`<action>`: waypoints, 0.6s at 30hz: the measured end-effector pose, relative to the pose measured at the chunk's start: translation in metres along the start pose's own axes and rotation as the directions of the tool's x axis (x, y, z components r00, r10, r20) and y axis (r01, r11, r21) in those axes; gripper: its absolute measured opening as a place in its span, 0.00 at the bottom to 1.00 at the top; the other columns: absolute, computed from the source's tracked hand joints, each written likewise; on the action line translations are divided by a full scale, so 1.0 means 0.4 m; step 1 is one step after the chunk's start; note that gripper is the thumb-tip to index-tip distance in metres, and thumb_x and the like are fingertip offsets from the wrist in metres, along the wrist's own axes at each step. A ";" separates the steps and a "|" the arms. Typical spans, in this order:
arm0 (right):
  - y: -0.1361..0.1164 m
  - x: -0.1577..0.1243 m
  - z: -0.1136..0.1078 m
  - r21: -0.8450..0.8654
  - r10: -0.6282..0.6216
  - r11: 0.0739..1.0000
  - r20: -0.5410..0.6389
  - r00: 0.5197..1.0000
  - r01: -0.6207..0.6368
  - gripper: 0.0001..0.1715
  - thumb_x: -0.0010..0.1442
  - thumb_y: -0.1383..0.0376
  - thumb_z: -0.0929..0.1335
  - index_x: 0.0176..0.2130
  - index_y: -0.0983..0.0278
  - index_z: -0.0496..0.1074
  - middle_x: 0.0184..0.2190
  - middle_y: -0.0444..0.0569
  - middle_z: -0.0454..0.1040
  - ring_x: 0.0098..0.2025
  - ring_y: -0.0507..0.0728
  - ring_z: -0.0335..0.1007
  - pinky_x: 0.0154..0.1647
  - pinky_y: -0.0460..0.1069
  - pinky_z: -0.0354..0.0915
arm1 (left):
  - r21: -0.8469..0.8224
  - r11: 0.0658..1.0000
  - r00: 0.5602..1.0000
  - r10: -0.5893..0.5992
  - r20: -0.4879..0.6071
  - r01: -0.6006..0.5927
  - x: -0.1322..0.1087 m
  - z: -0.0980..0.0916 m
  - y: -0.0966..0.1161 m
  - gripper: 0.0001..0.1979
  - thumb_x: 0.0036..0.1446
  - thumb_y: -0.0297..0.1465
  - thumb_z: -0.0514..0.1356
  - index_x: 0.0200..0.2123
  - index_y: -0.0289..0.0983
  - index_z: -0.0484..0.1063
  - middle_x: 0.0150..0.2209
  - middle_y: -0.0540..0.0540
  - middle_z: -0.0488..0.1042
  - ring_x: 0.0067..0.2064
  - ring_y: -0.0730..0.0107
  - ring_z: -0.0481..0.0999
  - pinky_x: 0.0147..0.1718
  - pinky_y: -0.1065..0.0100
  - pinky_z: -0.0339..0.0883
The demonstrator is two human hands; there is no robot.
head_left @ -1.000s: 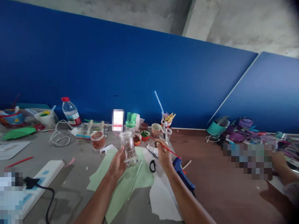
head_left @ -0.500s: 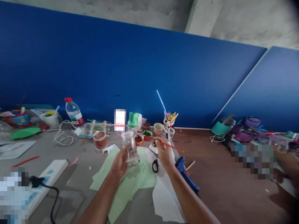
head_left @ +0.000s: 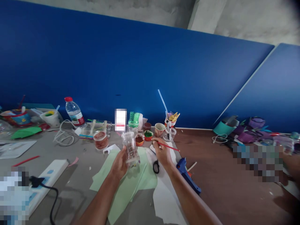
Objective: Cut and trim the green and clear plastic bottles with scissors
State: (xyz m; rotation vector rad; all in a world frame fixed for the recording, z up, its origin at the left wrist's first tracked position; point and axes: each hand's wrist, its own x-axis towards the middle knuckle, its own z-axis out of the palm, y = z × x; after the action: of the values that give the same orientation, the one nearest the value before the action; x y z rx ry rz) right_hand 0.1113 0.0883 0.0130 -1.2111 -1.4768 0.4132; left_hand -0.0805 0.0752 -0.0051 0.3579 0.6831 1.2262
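A clear plastic bottle piece (head_left: 131, 148) is upright in my left hand (head_left: 120, 164), whose fingers wrap its left side above pale green paper (head_left: 124, 190). My right hand (head_left: 162, 151) pinches a thin red brush (head_left: 170, 146), its tip end close to the small cup of green paint (head_left: 148, 135). Beside that stands a cup of dark red-brown paint (head_left: 140, 139). Black-handled scissors (head_left: 156, 167) lie partly under my right hand on white paper (head_left: 167, 200).
A blue glue gun (head_left: 188, 176) lies right of my right forearm. Behind are a paper cup (head_left: 159, 129), a utensil cup (head_left: 170, 122) and a water bottle (head_left: 74, 114). A power strip (head_left: 47, 181) sits left; another person's hand (head_left: 292, 164) is far right.
My right hand has shifted slightly left and down with the red brush, towards the paint cups. My left hand and the plastic piece stay nearly the same.
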 end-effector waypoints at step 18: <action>0.076 0.020 -0.012 -0.027 0.076 0.996 -0.197 0.978 -0.083 0.17 0.57 0.62 0.61 0.37 0.65 0.75 0.33 0.52 0.78 0.33 0.58 0.70 0.33 0.50 0.65 | 0.015 1.000 0.999 -0.025 0.025 0.025 -0.002 -0.008 0.001 0.12 0.61 0.33 0.56 0.45 0.33 0.73 0.34 0.42 0.80 0.31 0.64 0.79 0.33 0.63 0.73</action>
State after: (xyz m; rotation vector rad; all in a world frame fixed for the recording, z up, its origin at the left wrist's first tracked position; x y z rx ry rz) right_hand 0.1304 0.1058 -0.0053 -1.3040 -1.2750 0.3133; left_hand -0.0830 0.0741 -0.0072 0.3749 0.6730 1.1915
